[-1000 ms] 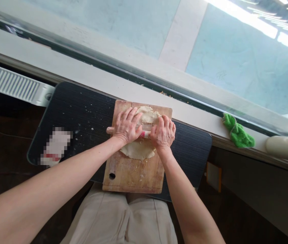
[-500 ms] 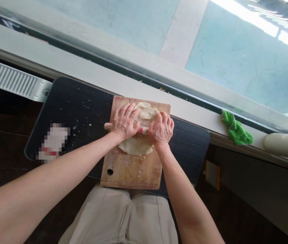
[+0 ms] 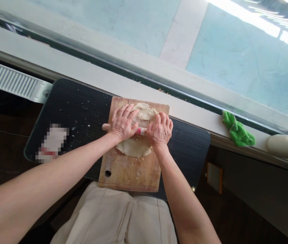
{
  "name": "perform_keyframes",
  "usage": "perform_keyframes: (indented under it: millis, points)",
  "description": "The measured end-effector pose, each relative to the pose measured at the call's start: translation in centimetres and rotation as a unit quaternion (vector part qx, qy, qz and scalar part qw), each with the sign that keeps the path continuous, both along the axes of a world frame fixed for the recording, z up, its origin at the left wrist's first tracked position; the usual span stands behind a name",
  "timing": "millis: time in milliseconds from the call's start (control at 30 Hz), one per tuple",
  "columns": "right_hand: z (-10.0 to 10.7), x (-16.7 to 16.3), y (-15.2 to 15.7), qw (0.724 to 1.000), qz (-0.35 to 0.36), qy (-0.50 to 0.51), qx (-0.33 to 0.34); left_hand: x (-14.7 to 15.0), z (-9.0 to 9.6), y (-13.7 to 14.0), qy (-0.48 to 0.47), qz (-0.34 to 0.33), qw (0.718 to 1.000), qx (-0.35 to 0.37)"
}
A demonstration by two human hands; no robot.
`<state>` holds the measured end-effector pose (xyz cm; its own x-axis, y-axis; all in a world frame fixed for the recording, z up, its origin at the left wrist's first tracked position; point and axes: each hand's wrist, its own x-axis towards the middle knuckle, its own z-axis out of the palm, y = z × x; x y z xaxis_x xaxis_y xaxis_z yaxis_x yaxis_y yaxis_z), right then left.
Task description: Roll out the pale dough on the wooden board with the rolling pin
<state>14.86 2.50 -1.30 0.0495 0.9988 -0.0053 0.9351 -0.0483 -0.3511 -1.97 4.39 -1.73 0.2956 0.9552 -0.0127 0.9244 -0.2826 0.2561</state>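
A flattened sheet of pale dough (image 3: pixel 135 148) with ragged edges lies on a wooden cutting board (image 3: pixel 130 174). Across the dough rests a rolling pin (image 3: pixel 140 131) with a red and white band at its middle; its rounded left end sticks out past my hand. My left hand (image 3: pixel 124 122) lies over the left part of the pin, fingers stretched forward and thumb pointing at the band. Over the right part my right hand (image 3: pixel 160 129) curls its fingers, hiding the pin's right end. Dough shows both beyond the pin and on the near side of it.
The board stands on a black table (image 3: pixel 184 145) with white crumbs at its left, by a pixelated object (image 3: pixel 53 142). Behind runs a white windowsill (image 3: pixel 88 74) with a green cloth (image 3: pixel 239 128) and a whitish bottle-like container (image 3: pixel 286 146). A radiator (image 3: pixel 12 79) is at left.
The camera view has shifted slightly, so board and hands appear a little further left and lower. Both hands stay on the rolling pin, which has barely moved on the dough.
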Motion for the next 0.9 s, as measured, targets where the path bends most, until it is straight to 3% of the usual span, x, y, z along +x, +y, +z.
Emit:
perform_keyframes:
  millis: [500, 900]
  points:
    - [-0.6, -0.3, -0.4, 0.999, -0.025, 0.013, 0.047, -0.4, -0.6, -0.2, 0.022, -0.021, 0.999, 0.022]
    - [-2.4, -0.6, -0.9, 0.993, -0.020, -0.030, 0.110, -1.6, -2.9, -0.1, 0.003, -0.050, 0.996, 0.080]
